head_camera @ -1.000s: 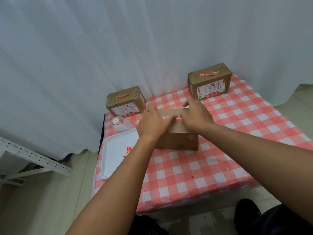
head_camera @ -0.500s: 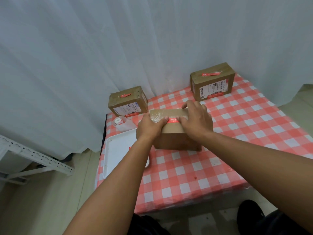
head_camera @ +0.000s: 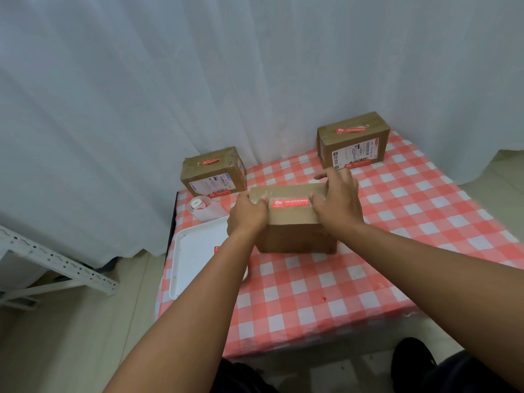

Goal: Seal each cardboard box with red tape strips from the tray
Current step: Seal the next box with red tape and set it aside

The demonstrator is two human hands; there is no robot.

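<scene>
Red tape strip (head_camera: 289, 203) lay flat and uncovered on the nearest cardboard box (head_camera: 295, 222).

A second earlier my hands had crowded over that strip at the middle of the lid; by now they had slid apart to its two ends, so the whole printed length showed between them. My left hand (head_camera: 247, 215) rested at the left end with fingers laid straight along the lid, my right hand (head_camera: 337, 199) pressed the right end with fingers spread over the far edge; neither gripped anything. I judged this box sealed. Two more boxes, the left rear box (head_camera: 214, 173) and the right rear box (head_camera: 353, 140), already carried red strips, and the white tray (head_camera: 192, 251) beside my left forearm on the checked tabletop (head_camera: 368, 265) held one more strip (head_camera: 217, 249), partly hidden.
</scene>
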